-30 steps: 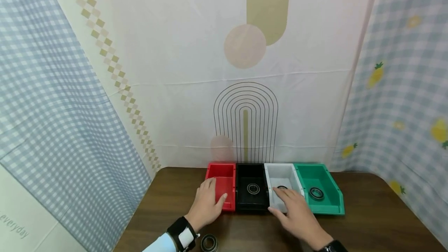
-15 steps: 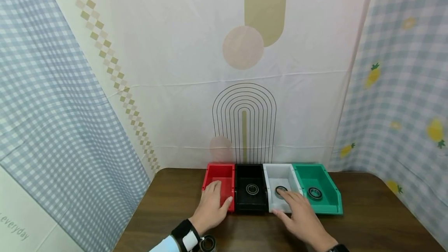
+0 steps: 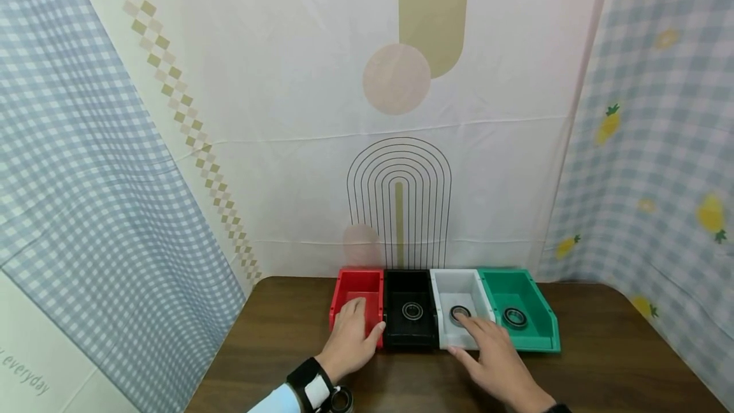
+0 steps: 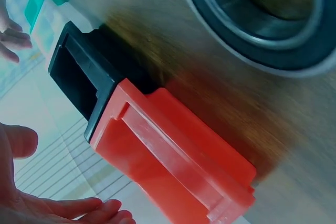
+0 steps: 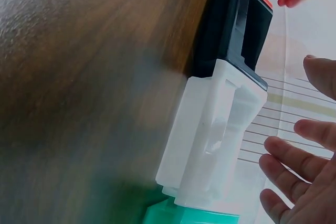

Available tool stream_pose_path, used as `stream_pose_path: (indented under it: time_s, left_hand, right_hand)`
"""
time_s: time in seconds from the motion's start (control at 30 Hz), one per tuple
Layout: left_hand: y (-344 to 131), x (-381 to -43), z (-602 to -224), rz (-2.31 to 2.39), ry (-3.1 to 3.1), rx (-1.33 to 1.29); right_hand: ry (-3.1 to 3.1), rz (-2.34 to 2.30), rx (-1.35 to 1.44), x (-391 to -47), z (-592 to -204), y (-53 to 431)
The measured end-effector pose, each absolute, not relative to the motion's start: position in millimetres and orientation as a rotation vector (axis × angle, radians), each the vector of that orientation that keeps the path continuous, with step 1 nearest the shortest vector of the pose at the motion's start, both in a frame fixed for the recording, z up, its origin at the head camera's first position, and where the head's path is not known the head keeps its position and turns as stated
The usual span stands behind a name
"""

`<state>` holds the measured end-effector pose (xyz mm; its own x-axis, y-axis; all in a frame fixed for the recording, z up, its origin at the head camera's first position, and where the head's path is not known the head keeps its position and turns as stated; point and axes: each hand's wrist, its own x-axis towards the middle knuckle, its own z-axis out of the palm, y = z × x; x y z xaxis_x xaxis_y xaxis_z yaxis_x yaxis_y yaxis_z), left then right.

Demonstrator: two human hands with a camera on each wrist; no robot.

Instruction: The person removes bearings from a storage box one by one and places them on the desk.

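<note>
My left hand [image 3: 350,343] hovers over the front of the red bin [image 3: 367,282], thumb spread toward the black bin [image 3: 408,330]. Nothing is between its fingers in the left wrist view. My right hand [image 3: 497,362] holds nothing; its fingers [image 5: 294,163] are loosely spread above the white bin [image 3: 455,338]. A ball bearing lies in the white bin, its ring [image 3: 452,315] partly behind a fingertip. Single bearings also lie in the black bin, showing a pale ring [image 3: 412,303], and in the green bin [image 3: 545,341], showing a dark ring [image 3: 507,319].
Another bearing [image 4: 252,38] lies on the wooden table [image 3: 275,330] beside my left wrist, partly hidden by the wristband [image 3: 309,381]. The bins stand side by side at the back edge, before a white patterned cloth [image 3: 287,196]. Checked cloths hang at both sides.
My right hand has drawn back slightly, uncovering more of the bearing in the white bin. My left hand has shifted a little to the right, its wristband now overlapping the table bearing.
</note>
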<state>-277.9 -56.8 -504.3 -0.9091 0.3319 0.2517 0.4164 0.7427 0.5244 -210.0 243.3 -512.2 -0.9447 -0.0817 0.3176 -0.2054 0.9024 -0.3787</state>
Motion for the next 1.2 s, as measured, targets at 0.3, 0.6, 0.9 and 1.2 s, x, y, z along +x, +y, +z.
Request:
stream_pose_path:
  time_s: [0.3, 0.6, 0.9, 1.2]
  left_hand:
    - [-30, -293, -497, -0.991, -2.813, -0.552]
    - [12, -350, -514, -1.07, -2.883, -0.243]
    - [27, -392, -528, -1.087, -2.915, 0.147]
    - [38, -412, -556, -1.038, -2.848, 0.162]
  right_hand:
    - [-2.796, 0.658, 0.197, -208, -514, 248]
    - [-2.749, 0.785, 0.198, -207, -510, 241]
    - [-2.753, 0.821, 0.202, -211, -509, 235]
    - [-2.717, 0.806, 0.203, -213, -511, 237]
